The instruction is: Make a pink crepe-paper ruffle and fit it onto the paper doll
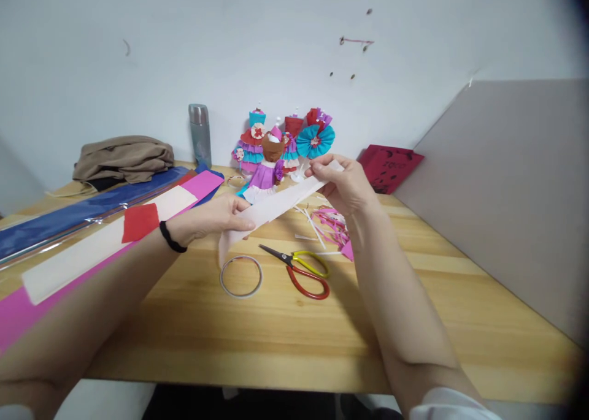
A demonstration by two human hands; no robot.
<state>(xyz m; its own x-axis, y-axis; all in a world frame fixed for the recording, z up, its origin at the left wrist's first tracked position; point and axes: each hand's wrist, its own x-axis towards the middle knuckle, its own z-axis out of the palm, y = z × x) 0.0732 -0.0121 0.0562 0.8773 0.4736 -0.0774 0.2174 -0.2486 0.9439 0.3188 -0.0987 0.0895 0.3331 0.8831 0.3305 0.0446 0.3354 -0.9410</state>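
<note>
A long strip of pale pink-white paper [280, 206] is stretched slantwise between my two hands above the table. My left hand [225, 213] pinches it near the lower left, where a loose end hangs down. At the upper right end, my right hand [340, 181] has thumb and fingers closed on the strip. Beneath it lie scissors [289, 259] with one yellow and one red handle, blades pointing left. A thin roll of tape [242, 277] rests flat to their left. Just behind the strip stands a small doll [264, 175] in a purple and white paper dress.
Pink and white paper scraps [332, 225] lie right of centre. Several decorated paper dresses [253, 135], a flask [199, 135] and a red bag [390, 167] stand along the wall. Coloured paper sheets [87, 254] and brown cloth [123, 156] occupy the left. A grey partition [501, 181] borders the right.
</note>
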